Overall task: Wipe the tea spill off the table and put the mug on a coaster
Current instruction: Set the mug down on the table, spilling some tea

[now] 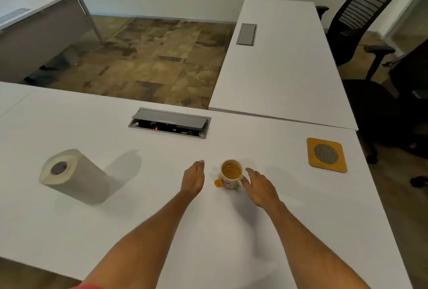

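A white patterned mug (230, 179) holding amber tea stands on the white table (162, 230). A small amber tea spill (217, 183) lies on the table at the mug's left base. My right hand (259, 186) is beside the mug, fingers apart, its thumb touching the mug's right side. To the left of the mug, apart from it, my left hand (194, 178) hovers with fingers extended and holds nothing. A yellow square coaster (326, 154) with a round mesh centre lies at the table's right edge. A paper towel roll (74, 176) stands tilted at the left.
An open cable box (170, 125) is set into the table behind the mug. A second white table (282, 61) adjoins at the back right. Black office chairs (361, 22) stand to the right of both tables.
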